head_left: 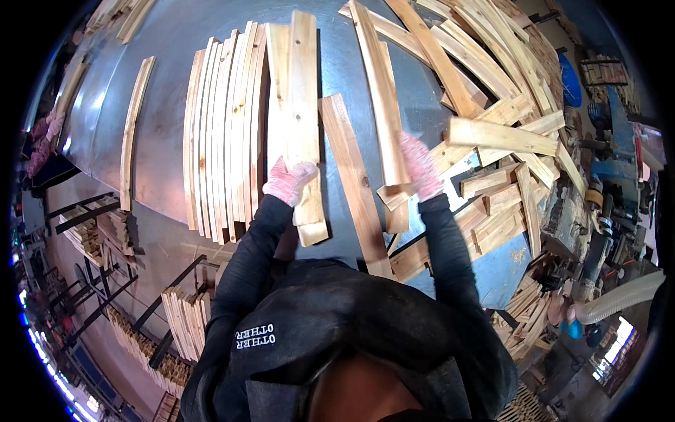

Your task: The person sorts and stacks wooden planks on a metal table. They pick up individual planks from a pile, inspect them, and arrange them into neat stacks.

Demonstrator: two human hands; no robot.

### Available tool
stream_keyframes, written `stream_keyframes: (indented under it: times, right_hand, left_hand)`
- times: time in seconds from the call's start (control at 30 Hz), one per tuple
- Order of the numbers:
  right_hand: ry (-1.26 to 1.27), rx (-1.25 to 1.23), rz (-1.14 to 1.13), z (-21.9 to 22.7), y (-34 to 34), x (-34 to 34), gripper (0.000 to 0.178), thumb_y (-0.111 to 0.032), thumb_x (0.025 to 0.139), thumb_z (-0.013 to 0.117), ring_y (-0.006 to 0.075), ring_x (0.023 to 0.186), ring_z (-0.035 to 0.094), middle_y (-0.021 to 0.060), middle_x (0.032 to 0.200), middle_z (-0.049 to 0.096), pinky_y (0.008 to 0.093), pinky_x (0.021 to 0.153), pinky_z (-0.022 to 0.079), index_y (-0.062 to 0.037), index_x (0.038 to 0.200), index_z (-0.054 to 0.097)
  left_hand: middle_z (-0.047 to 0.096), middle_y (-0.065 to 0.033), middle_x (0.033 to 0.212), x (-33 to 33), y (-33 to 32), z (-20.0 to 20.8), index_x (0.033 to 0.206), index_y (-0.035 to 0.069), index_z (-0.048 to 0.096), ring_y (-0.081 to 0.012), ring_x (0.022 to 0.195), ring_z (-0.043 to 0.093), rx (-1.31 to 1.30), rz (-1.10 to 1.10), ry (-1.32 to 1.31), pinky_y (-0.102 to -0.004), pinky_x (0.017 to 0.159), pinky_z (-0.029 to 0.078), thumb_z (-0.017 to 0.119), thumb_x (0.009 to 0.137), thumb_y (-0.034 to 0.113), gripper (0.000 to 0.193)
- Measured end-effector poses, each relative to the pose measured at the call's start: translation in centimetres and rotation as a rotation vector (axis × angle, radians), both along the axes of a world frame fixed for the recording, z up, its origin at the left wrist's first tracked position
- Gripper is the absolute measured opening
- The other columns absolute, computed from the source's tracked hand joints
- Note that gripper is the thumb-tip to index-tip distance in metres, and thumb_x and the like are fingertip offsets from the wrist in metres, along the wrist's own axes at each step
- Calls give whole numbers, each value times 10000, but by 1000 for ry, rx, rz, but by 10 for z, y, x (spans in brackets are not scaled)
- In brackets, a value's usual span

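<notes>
Left hand (288, 183): grip clamped on one pale plank (304, 88). Right hand (422, 169): grip clamped on one slanted plank (378, 91). One lone plank (137, 133) lies on the worktop (166, 105), toward the left.

Gloved left hand (290, 181) on a pale board (304, 91), gloved right hand (423, 169) at a long board (376, 91).
The left hand lies across the pale board near its close end; the right hand presses the long board's right edge, its fingers partly hidden. A reddish board (354, 179) slants between them on the metal table (165, 49). Left of the pale board stands a tight row (221, 133) of narrow strips, with a lone strip (136, 133) well apart farther left. To the right, a loose heap (503, 137) lies crisscrossed. A pale hose (622, 299) curves at the lower right.
</notes>
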State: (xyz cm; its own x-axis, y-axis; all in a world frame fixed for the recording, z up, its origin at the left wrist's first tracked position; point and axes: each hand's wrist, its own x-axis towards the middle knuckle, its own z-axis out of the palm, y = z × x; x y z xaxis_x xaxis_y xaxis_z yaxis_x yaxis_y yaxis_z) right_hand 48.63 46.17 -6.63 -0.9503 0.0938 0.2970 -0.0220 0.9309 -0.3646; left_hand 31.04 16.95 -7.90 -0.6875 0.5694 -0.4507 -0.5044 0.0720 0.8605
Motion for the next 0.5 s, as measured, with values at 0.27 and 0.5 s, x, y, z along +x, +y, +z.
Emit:
stream_keyframes:
  times: [0.27,0.5]
  right_hand:
    - [-287,-251,-630,21,-147,-41,734,-490,868,593,405,1238,488,224,1399,452,482,1014,412,-83,1441,381]
    - [-666,-395,-515,29,-136,-9,939,-420,736,747,394,1277,454,236,1426,412,428,1035,412,-62,1473,286]
  left_hand:
    - [672,-117,1009,10,26,-11,1167,-24,577,-176,889,629,-96,-65,-78,-316,800,507,764,819,252,481]
    - [656,-140,971,-21,-11,30,1187,-30,489,-208,843,633,-659,-129,332,-343,733,530,760,809,191,515]
